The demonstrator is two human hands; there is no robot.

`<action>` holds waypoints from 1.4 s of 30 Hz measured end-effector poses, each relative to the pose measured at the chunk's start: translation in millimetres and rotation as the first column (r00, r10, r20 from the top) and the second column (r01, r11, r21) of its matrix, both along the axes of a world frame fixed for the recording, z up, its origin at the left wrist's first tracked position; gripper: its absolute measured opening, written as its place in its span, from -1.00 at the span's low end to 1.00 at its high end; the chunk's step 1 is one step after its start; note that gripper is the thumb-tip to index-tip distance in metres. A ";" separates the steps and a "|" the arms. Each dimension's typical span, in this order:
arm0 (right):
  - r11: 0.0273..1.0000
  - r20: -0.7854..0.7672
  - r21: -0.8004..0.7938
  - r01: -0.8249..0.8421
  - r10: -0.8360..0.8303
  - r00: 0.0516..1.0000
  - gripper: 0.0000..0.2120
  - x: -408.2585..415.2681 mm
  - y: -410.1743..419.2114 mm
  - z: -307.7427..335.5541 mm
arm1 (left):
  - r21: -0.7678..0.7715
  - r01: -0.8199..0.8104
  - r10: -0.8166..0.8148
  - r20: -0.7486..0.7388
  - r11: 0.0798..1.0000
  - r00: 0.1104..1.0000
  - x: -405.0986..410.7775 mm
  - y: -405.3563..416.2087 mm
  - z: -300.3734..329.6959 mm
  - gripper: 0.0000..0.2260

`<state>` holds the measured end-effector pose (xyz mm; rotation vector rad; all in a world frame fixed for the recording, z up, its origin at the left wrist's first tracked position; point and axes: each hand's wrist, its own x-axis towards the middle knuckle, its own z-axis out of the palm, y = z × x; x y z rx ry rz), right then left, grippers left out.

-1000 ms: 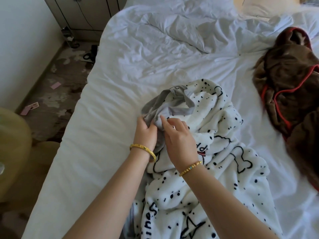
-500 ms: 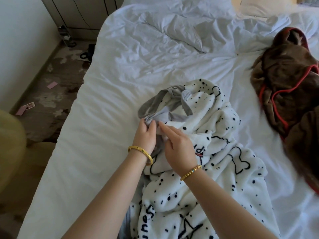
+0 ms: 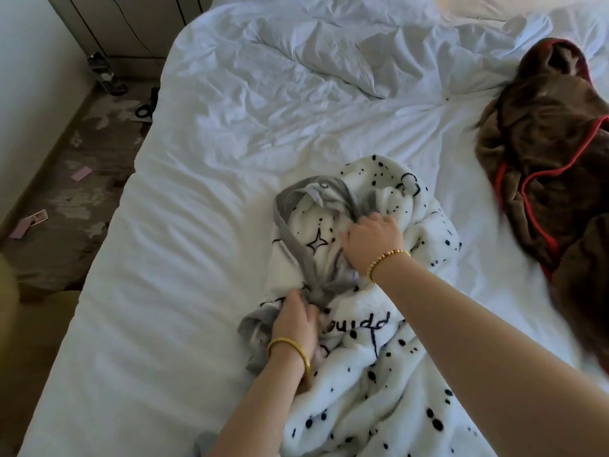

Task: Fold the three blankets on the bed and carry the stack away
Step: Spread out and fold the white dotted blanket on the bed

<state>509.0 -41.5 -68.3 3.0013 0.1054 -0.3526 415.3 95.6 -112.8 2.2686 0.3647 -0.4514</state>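
Both hands grip the grey edge of the spotted white blanket [image 3: 379,374] bunched on the near part of the bed [image 3: 184,258], left hand [image 3: 295,324] low, right hand [image 3: 372,240] farther up, with a crumpled brown red-trimmed blanket [image 3: 547,153] well apart at right.

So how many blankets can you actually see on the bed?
2: a white spotted blanket with grey trim in front, gripped by both hands, and a brown blanket with red trim at the bed's right side. A third may be hidden or out of view.
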 end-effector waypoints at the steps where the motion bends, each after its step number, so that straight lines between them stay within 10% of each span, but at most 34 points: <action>1: 0.993 0.005 0.022 0.120 -0.120 0.993 -0.55 1.3 -9.1 -3.9 | -0.032 -0.114 0.114 0.003 0.993 0.993 2.9 2.3 -2.6 -0.87; 8: 0.761 -0.037 0.372 0.532 -0.560 0.828 -0.55 13.0 -68.1 -12.7 | -0.069 -0.233 0.239 0.115 0.970 0.964 -6.9 -8.3 -18.4 -0.87; 13: 0.800 0.147 0.421 0.428 -0.526 0.838 -0.60 28.8 -73.2 -9.7 | -0.064 -0.223 0.230 0.145 0.973 0.962 -6.4 -7.5 -30.9 -0.90; 20: 0.574 -0.169 0.542 0.614 -0.641 0.749 -0.46 39.0 -77.6 -15.9 | 0.006 -0.180 0.177 0.162 0.984 0.971 0.5 -5.0 -38.1 -0.91; 32: 0.525 -0.281 0.511 0.681 -0.646 0.709 -0.66 49.9 -108.9 -22.2 | 0.061 -0.149 0.136 0.180 0.987 0.974 8.5 -2.4 -44.1 -0.91; 39: 0.171 -0.236 0.836 0.522 -0.747 0.622 -0.71 24.1 -92.4 -14.4 | -0.029 -0.130 0.133 0.133 0.991 0.982 7.9 0.5 -34.0 -0.97; 42: 0.320 -0.193 0.782 0.535 -0.692 0.695 -0.82 10.9 -92.3 -1.1 | -0.127 -0.072 0.083 0.083 0.989 0.993 6.6 6.4 -25.7 -0.92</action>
